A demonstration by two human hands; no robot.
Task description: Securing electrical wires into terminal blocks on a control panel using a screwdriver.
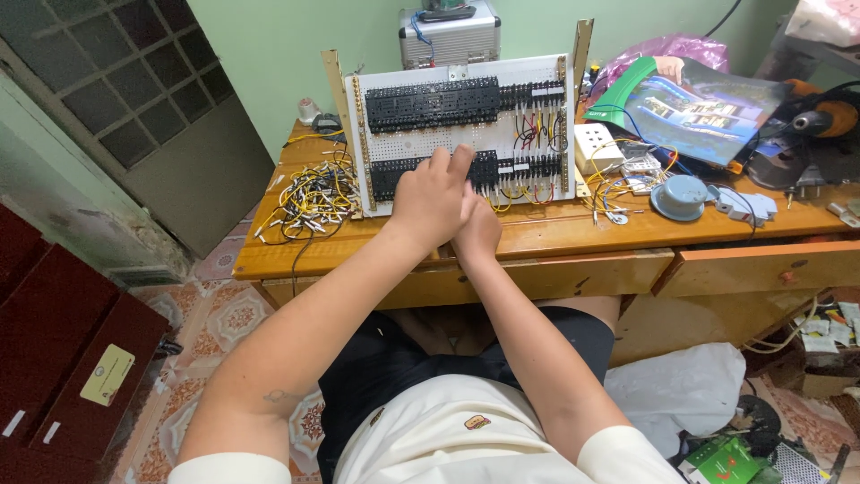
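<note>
A white panel stands tilted back near the rear edge of the wooden table, leaning so its face meets the person seated at the front edge. The left hand lies over its lower row of black blocks, fingers stretched out and holding nothing. The right hand tucks beneath it; whether it pinches anything I cannot tell. Loose wires pile toward the table's left edge, within reach.

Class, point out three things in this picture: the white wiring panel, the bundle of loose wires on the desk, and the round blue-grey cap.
white wiring panel [421, 143]: head view, bare perforated middle.
bundle of loose wires [309, 199]: head view, tangle's centre.
round blue-grey cap [680, 196]: head view, top face.
</note>
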